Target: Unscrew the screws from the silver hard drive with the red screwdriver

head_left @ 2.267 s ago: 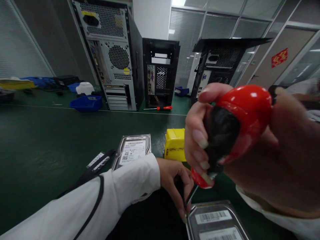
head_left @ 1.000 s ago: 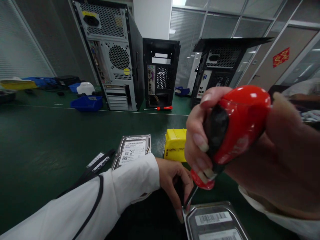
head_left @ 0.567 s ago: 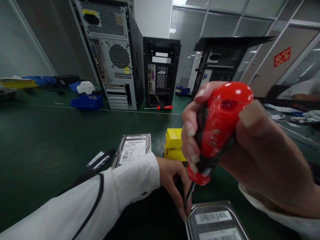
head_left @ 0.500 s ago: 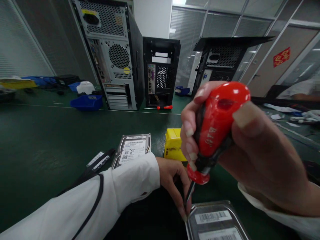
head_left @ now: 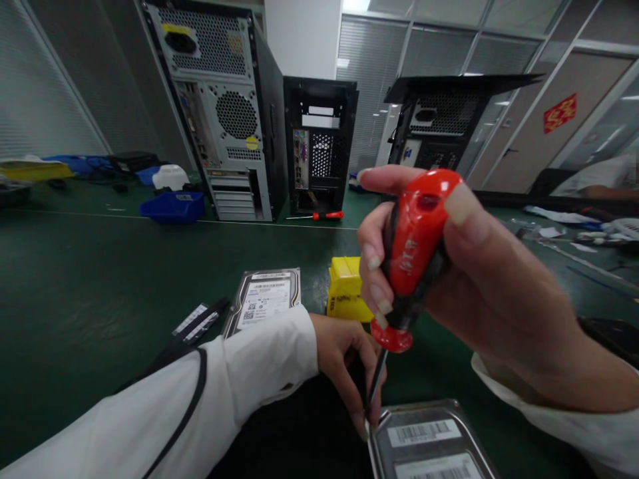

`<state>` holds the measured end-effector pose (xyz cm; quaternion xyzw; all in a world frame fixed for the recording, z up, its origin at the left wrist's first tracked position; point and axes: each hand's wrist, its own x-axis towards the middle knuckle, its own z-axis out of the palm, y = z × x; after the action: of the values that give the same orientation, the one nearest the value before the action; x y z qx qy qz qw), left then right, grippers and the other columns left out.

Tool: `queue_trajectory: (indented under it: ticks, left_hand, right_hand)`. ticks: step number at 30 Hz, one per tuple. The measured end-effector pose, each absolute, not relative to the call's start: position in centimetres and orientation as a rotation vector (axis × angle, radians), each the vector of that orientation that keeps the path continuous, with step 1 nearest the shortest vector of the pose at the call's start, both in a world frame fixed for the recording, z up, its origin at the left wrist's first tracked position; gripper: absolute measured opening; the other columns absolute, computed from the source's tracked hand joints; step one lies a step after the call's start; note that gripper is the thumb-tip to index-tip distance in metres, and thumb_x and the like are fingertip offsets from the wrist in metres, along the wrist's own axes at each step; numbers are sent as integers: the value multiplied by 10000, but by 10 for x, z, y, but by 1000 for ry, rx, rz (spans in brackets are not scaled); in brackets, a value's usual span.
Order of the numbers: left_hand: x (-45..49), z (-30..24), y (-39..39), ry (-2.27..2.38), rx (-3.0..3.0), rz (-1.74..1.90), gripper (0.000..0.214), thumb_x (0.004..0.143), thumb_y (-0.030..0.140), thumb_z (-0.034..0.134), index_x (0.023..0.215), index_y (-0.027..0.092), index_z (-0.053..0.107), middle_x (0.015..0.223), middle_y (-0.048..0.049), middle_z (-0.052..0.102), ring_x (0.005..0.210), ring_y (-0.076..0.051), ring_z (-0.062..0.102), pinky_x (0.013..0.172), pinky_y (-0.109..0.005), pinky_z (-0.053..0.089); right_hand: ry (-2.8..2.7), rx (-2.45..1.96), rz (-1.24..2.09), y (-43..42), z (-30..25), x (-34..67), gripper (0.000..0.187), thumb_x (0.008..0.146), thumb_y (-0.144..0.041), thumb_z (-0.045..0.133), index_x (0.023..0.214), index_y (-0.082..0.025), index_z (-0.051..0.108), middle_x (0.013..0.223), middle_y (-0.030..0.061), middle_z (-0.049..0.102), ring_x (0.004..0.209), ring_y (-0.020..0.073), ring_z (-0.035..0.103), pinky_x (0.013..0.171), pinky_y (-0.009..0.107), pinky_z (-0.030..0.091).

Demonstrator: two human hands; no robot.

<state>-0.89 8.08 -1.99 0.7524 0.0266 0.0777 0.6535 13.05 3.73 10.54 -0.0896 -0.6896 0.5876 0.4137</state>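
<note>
My right hand [head_left: 479, 279] grips a red and black screwdriver [head_left: 412, 246], its index finger stretched out off the handle. The shaft slants down to the near-left corner of a silver hard drive [head_left: 424, 459], which is cut off by the bottom edge. At that corner my left hand [head_left: 347, 359] is closed, with thumb and finger pinched around the screwdriver's tip. Whatever lies between those fingertips is too small to make out. A second hard drive [head_left: 264, 299] lies label up beyond my left sleeve.
A yellow bin [head_left: 344, 289] stands behind my hands. Further back are computer cases [head_left: 237, 113], a blue bin [head_left: 174, 206] and another screwdriver [head_left: 322, 215]. Black cables [head_left: 210, 319] lie to the left. At the far right a person's sleeve [head_left: 594, 176] shows.
The screwdriver handle and my right hand have shifted slightly left. My right index finger has lifted and straightened away from the handle. My left hand has kept its place.
</note>
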Motion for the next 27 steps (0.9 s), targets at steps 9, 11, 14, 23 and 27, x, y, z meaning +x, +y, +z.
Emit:
queue_trajectory:
  ticks: [9, 11, 14, 23, 27]
  left_hand:
    - [-9, -22, 76, 102, 1629, 206, 128, 594, 142, 763, 720, 148, 740, 743, -4, 648, 778, -137, 606, 747, -192, 488]
    - [-10, -21, 76, 95, 1626, 211, 130, 612, 150, 760, 740, 143, 738, 760, -6, 648, 784, -135, 608, 758, -193, 488]
    - [-10, -22, 77, 40, 1646, 219, 131, 623, 148, 755, 752, 138, 734, 770, -10, 651, 777, -134, 615, 768, -198, 493]
    - [3, -43, 88, 89, 1610, 130, 257, 466, 294, 845, 638, 151, 717, 630, 4, 626, 707, -146, 632, 709, -193, 513]
    - [0, -42, 85, 107, 1617, 177, 241, 500, 319, 830, 635, 155, 716, 657, -5, 640, 746, -149, 632, 739, -197, 504]
  right_hand:
    - [-1743, -194, 1491, 35, 108, 130, 205, 898, -305, 439, 1074, -229, 512, 818, 10, 530, 644, 114, 559, 514, 212, 523]
    - [-1745, -190, 1474, 33, 107, 130, 208, 895, -285, 445, 1084, -230, 512, 810, 9, 532, 639, 115, 562, 517, 215, 523]
    - [-1748, -200, 1462, 33, 106, 130, 210, 888, -287, 460, 1083, -232, 515, 809, 7, 535, 640, 112, 565, 537, 221, 526]
    - [-1664, -321, 1608, 32, 112, 126, 214, 842, -441, 493, 935, -253, 532, 702, -15, 527, 549, 122, 555, 467, 243, 495]
    - [-1648, -309, 1623, 29, 110, 129, 197, 871, -401, 454, 984, -273, 552, 787, -3, 554, 618, 132, 586, 516, 260, 520]
